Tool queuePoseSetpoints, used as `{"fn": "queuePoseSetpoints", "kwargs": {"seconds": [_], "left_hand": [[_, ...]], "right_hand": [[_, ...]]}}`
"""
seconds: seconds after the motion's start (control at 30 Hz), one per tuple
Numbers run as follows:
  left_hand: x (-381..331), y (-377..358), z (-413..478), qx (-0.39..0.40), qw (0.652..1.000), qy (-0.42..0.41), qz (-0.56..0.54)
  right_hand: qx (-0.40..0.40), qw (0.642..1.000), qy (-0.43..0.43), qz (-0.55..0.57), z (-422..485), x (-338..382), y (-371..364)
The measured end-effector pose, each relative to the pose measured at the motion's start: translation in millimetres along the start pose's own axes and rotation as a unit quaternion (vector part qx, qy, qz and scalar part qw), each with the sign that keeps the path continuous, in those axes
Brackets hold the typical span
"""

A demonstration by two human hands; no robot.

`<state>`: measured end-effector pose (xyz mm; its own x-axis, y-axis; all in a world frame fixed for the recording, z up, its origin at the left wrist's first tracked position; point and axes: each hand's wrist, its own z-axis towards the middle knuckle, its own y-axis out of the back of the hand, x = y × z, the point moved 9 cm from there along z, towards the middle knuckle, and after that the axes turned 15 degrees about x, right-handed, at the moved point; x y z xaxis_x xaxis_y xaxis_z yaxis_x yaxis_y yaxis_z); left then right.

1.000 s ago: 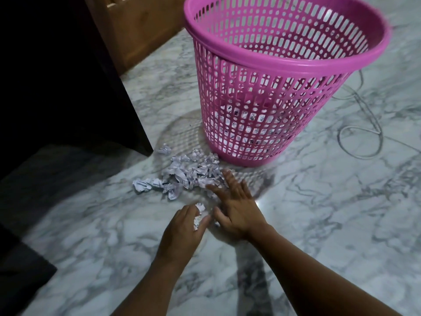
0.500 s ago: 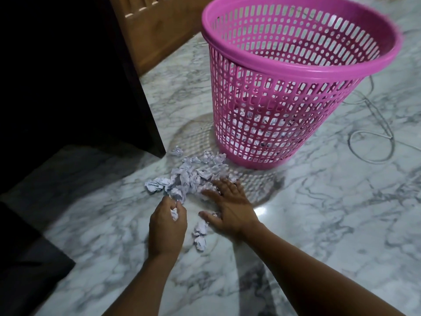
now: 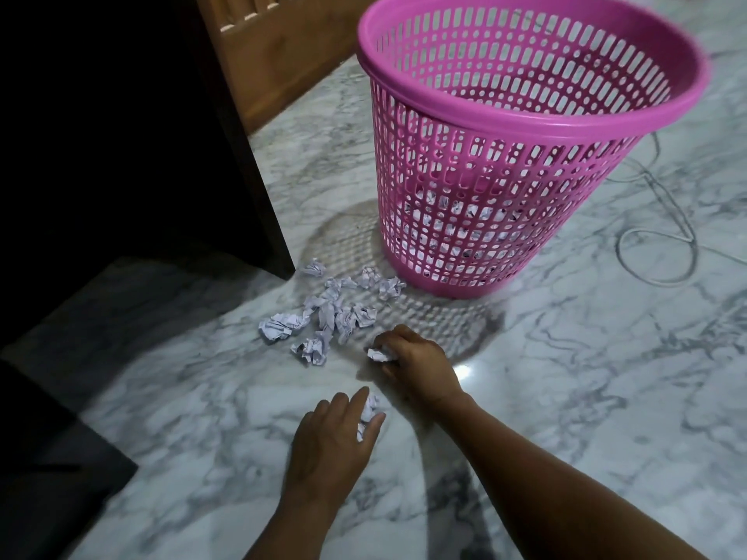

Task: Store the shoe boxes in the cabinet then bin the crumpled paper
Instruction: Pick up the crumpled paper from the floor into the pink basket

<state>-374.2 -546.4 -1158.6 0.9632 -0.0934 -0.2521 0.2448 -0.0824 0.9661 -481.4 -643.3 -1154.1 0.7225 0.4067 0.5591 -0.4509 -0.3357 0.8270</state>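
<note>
Both hands on marble floor (image 3: 566,377): right hand (image 3: 420,367) and left hand (image 3: 335,442) each clenched on crumpled paper; loose paper pile (image 3: 327,313) beside pink bin (image 3: 505,187).

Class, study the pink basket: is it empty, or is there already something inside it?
Not empty. Through the slots low in the pink basket, white crumpled paper shows at the bottom; the upper part looks bare.

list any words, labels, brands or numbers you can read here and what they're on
None can be read.
Pink basket: no label or brand shows.
Crumpled paper on the floor: faint dark marks that may be print, too small and blurred to read.
Paper inside the basket: dark specks, unreadable through the holes.
</note>
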Motion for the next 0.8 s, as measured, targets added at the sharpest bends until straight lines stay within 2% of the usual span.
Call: {"fn": "queuePoseSetpoints", "kwargs": {"seconds": [0.17, 0.27, 0.37, 0.43, 0.5, 0.57, 0.7, 0.8], "left_hand": [[-12, 3, -7, -0.020, 0.998, -0.049, 0.025], [-12, 6, 1, -0.002, 0.998, -0.055, -0.001], [6, 12, 18, 0.013, 0.998, 0.010, -0.067], [26, 21, 29, 0.008, 0.988, 0.086, -0.129], [42, 35, 40, -0.031, 0.974, 0.136, -0.181], [54, 53, 51, -0.085, 0.958, 0.157, -0.223], [76, 69, 75, -0.142, 0.940, 0.172, -0.257], [80, 75, 90, -0.161, 0.952, 0.167, -0.201]], "right_hand": [[-0.056, 0.989, -0.074, 0.116, 15, -19, 27], [-0.069, 0.993, -0.085, 0.039, 33, -19, 45], [-0.081, 0.987, -0.124, -0.067, 54, -18, 57], [-0.038, 0.970, -0.150, -0.188, 64, -12, 54], [0.059, 0.971, -0.141, -0.184, 73, -19, 35], [0.089, 0.970, -0.151, -0.165, 74, -33, 23], [0.006, 0.978, -0.124, -0.169, 64, -35, 26], [-0.006, 0.980, -0.132, -0.149, 51, -42, 23]]}}
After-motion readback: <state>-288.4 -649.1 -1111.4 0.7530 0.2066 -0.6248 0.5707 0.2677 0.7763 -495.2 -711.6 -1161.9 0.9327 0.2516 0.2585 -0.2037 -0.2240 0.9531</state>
